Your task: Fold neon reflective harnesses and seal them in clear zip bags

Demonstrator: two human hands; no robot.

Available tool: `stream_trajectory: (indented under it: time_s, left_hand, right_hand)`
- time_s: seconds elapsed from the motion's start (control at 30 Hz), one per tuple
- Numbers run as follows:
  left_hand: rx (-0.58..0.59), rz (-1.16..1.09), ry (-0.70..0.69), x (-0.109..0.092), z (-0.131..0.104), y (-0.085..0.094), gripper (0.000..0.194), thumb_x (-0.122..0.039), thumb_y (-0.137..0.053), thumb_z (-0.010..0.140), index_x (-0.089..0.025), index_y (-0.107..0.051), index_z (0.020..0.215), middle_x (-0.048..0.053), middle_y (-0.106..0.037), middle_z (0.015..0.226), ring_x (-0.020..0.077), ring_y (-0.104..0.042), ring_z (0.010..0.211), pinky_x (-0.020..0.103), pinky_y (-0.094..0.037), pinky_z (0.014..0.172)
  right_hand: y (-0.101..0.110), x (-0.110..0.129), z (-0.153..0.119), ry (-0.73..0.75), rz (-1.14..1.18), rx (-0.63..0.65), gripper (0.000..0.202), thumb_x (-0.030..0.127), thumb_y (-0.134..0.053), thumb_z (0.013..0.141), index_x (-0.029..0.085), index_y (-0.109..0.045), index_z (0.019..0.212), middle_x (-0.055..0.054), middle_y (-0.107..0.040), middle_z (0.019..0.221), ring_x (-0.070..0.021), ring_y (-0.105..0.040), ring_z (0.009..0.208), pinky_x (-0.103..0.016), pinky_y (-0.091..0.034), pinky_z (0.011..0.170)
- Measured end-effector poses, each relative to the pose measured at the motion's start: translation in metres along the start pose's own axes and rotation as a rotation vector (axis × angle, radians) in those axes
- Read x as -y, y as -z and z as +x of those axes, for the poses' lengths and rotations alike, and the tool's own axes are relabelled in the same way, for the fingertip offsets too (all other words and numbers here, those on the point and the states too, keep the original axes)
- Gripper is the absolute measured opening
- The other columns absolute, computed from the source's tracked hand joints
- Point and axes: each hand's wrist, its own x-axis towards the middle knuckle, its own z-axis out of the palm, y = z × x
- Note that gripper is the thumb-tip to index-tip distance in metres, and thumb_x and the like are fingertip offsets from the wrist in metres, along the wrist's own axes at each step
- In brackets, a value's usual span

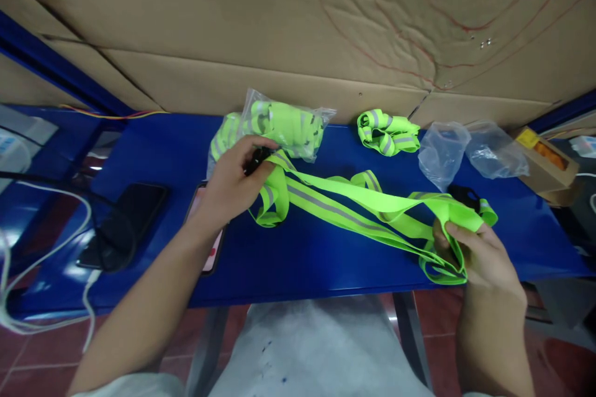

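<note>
A neon-green strap harness (344, 211) with grey reflective stripes stretches between my hands above the blue table. My left hand (237, 180) is closed on its left end, where a black buckle shows between thumb and fingers. At the other end, my right hand (488, 254) grips the gathered green bands, which loop around its fingers. A black piece (464, 197) of the harness lies just beyond my right hand. Behind my left hand, clear bags (288, 127) hold rolled green straps. Another folded green bundle (388, 132) lies unbagged at the back of the table.
The blue table (298, 267) backs onto a cardboard-covered panel (233, 25). Clear plastic bags (444, 152) and an opened cardboard box (547, 164) stand at the back right. At left are a black phone (133, 217) and white cables (60, 248); another phone (214, 254) lies under my left forearm.
</note>
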Motion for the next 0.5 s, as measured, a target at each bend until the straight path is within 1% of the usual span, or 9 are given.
stream_trajectory:
  time_s: [0.1,0.17,0.2,0.23,0.27,0.33,0.37,0.4,0.5]
  left_hand:
    - [0.101,-0.04,0.027,0.0,-0.001,-0.004,0.029,-0.026,-0.064,0.088,-0.021,-0.07,0.117,-0.001,-0.061,0.081,0.0138,-0.051,0.066,0.028,-0.038,0.062]
    - [0.152,-0.135,0.093,0.001,-0.001,-0.006,0.03,-0.026,-0.065,0.089,-0.021,-0.07,0.118,-0.001,-0.062,0.082,0.0136,-0.051,0.066,0.027,-0.037,0.059]
    - [0.167,-0.181,0.13,0.001,0.0,-0.006,0.03,-0.026,-0.065,0.089,-0.021,-0.07,0.118,-0.001,-0.062,0.081,0.0136,-0.051,0.065,0.026,-0.037,0.057]
    - [0.172,-0.218,0.159,0.002,0.0,-0.006,0.03,-0.025,-0.065,0.088,-0.021,-0.07,0.117,0.0,-0.062,0.082,0.0137,-0.052,0.066,0.026,-0.037,0.057]
    - [0.161,-0.243,0.175,0.003,0.001,-0.006,0.029,-0.025,-0.066,0.088,-0.021,-0.071,0.116,0.0,-0.062,0.082,0.0137,-0.052,0.067,0.025,-0.037,0.056]
    - [0.114,-0.274,0.185,0.004,0.002,-0.005,0.027,-0.024,-0.067,0.087,-0.021,-0.071,0.114,0.0,-0.061,0.083,0.0133,-0.051,0.069,0.025,-0.037,0.057]
    - [0.091,-0.293,0.195,0.004,0.003,-0.004,0.027,-0.024,-0.067,0.086,-0.021,-0.071,0.113,0.0,-0.061,0.083,0.013,-0.051,0.069,0.024,-0.037,0.057]
    - [0.073,-0.319,0.212,0.004,0.003,-0.004,0.027,-0.023,-0.068,0.085,-0.021,-0.071,0.112,0.0,-0.06,0.083,0.0127,-0.05,0.068,0.024,-0.036,0.057]
    - [0.041,-0.383,0.265,0.003,0.004,-0.003,0.029,-0.023,-0.071,0.083,-0.021,-0.07,0.112,-0.001,-0.06,0.081,0.0119,-0.05,0.065,0.024,-0.036,0.054]
  right_hand:
    - [0.0,0.008,0.0,-0.106,0.063,0.055,0.041,0.053,-0.085,0.069,0.022,-0.059,0.07,0.0,-0.054,0.055,-0.0114,-0.04,0.035,-0.025,-0.027,0.03]
    - [0.005,0.011,0.0,-0.142,0.108,0.13,0.043,0.058,-0.083,0.069,0.023,-0.058,0.064,0.002,-0.042,0.043,-0.0128,-0.037,0.033,-0.026,-0.027,0.029]
    - [0.008,0.012,0.0,-0.144,0.155,0.16,0.045,0.061,-0.08,0.069,0.024,-0.057,0.061,0.003,-0.035,0.038,-0.0124,-0.031,0.03,-0.026,-0.025,0.027]
    - [0.01,0.013,0.001,-0.13,0.213,0.174,0.046,0.064,-0.079,0.069,0.024,-0.058,0.061,0.005,-0.031,0.036,-0.0104,-0.024,0.027,-0.026,-0.02,0.024]
    - [0.012,0.015,0.002,-0.094,0.278,0.165,0.047,0.067,-0.078,0.067,0.023,-0.062,0.065,0.005,-0.033,0.037,-0.0072,-0.014,0.026,-0.026,-0.013,0.021]
    - [0.013,0.019,0.005,0.013,0.391,0.084,0.052,0.068,-0.081,0.064,0.021,-0.071,0.085,0.004,-0.051,0.051,0.0002,0.005,0.03,-0.024,0.004,0.02]
    - [0.013,0.021,0.007,0.072,0.426,0.039,0.054,0.066,-0.082,0.066,0.021,-0.072,0.095,0.002,-0.059,0.061,0.0026,0.01,0.035,-0.022,0.01,0.022]
    - [0.011,0.023,0.009,0.117,0.441,0.017,0.053,0.063,-0.081,0.069,0.021,-0.073,0.1,-0.001,-0.065,0.071,0.0033,0.012,0.04,-0.019,0.015,0.024]
    - [0.008,0.025,0.017,0.153,0.391,0.037,0.046,0.06,-0.076,0.074,0.019,-0.074,0.096,-0.008,-0.069,0.087,-0.0008,0.007,0.05,-0.014,0.02,0.031]
